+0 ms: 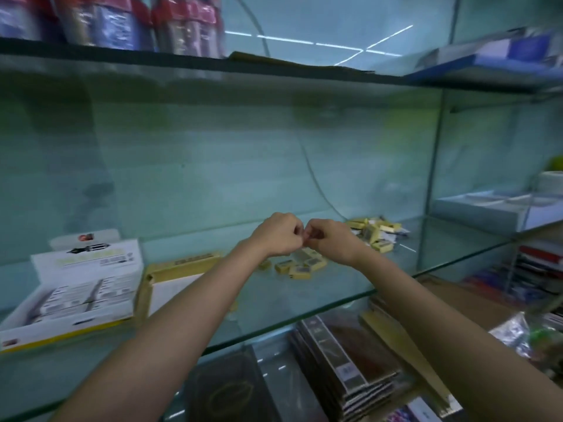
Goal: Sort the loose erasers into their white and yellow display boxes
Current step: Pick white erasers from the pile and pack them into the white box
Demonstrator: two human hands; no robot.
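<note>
Overhead, both hands (278,236) (330,240) pinched together above loose erasers (300,264) (labels blurred, unreadable).

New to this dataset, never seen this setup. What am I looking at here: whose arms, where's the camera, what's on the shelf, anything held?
There is no robot: these are a person's two bare arms, filmed by one wide-angle camera worn on the head, looking forward and down. The left hand and right hand meet fingertip to fingertip above a glass shelf, both curled closed. They seem to pinch something small between them, but the blur hides what it is.

On the shelf, a white display box sits far left, with a yellow display box beside it. Loose yellow erasers lie under the hands, and a second pile sits further back on the right. Flat packaged goods lie below the glass.
</note>
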